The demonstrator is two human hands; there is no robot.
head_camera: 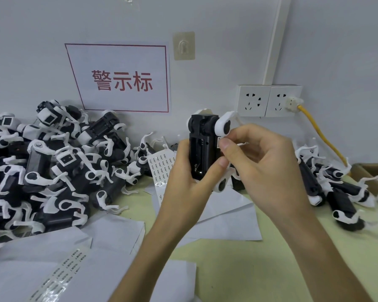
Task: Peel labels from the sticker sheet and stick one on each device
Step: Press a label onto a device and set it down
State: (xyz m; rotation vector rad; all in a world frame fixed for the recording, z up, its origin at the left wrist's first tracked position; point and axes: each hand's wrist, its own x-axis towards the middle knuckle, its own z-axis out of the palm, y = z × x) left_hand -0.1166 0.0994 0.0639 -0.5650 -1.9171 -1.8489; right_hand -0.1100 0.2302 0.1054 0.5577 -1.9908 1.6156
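A black device (202, 147) with white rounded parts stands upright above the table, and my left hand (183, 177) grips its lower body from the left. My right hand (255, 162) reaches in from the right. Its thumb and forefinger press on the device's right side, where a small white label (218, 142) shows at the fingertips. A sticker sheet (162, 166) with rows of small printed labels lies on the table just behind my left hand, partly hidden by it.
A big heap of black-and-white devices (52, 166) fills the left of the table; a smaller group (336, 188) lies on the right. White backing sheets (109, 234) and a label strip (59, 277) cover the front. A cardboard box (371, 171), wall sockets (268, 101) and a yellow cable (323, 136) sit right.
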